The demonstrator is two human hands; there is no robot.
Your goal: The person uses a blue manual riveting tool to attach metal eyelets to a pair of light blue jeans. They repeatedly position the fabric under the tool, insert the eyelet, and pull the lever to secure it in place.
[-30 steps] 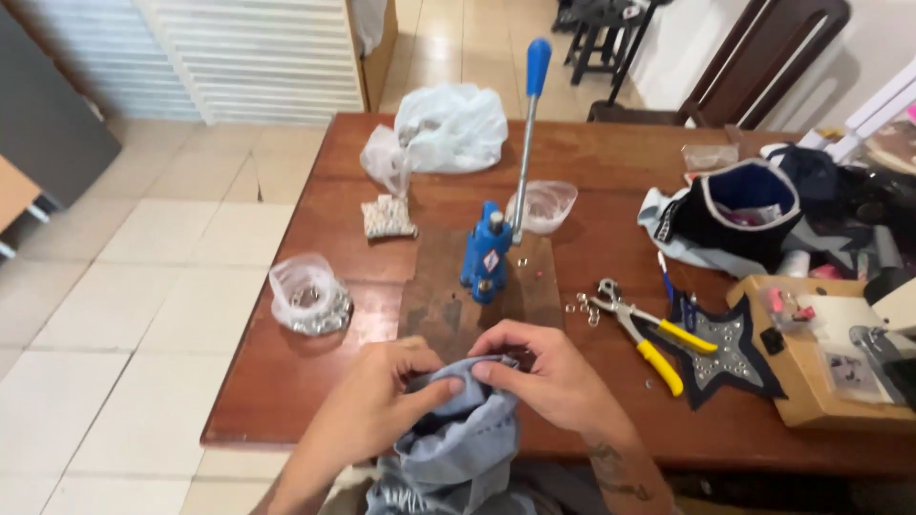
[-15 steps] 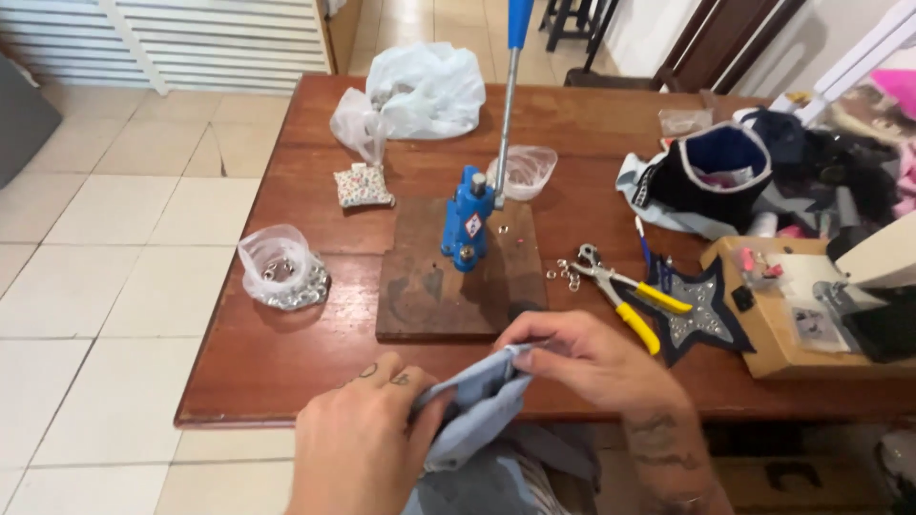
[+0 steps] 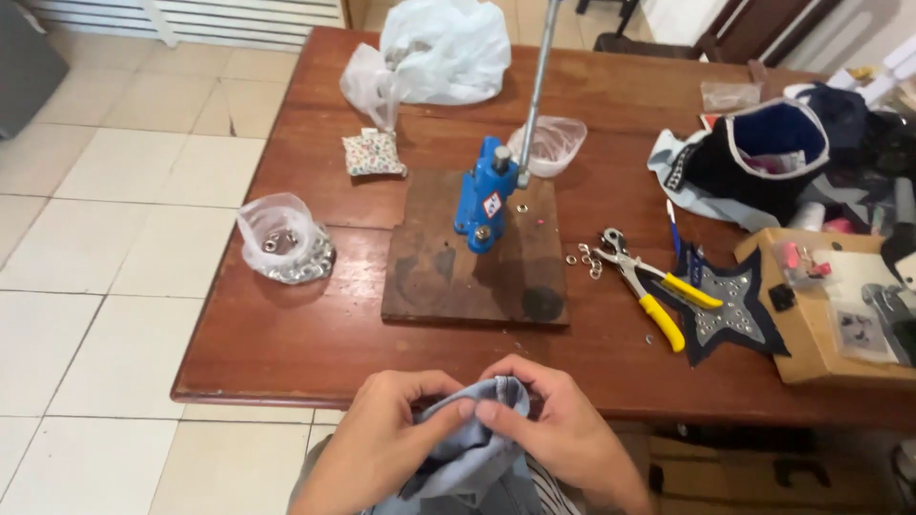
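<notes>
1. Nearest the camera, just below the desk [image 3: 286, 362] edge, the left hand [image 3: 382, 439] and the right hand [image 3: 558, 434] meet over a piece of pale blue denim cloth [image 3: 472, 448]; the fingers [image 3: 496, 412] of both hands are closed, pinching a bunched fold of it between them.
2. The cloth hangs down from the hands toward the lap, clear of the desk top.
3. Beyond the hands, a dark wooden board [image 3: 468, 277] lies flat on the desk, with a blue hand press [image 3: 487, 195] standing on its far part and a long metal lever [image 3: 536, 86] rising from it.
4. Left of the board sits a small clear bag [image 3: 281, 243] of what look like metal eyelets, though they are too small to be sure.
5. Right of the board lie yellow-handled pliers [image 3: 649, 286], a few loose rings beside them, and a dark star-shaped patch [image 3: 730, 310] touching the handles.
6. Farther back stand a small patterned cushion [image 3: 374, 153], a white plastic bag [image 3: 444, 48], a clear bowl [image 3: 551, 143] and a dark blue pouch [image 3: 763, 153].
</notes>
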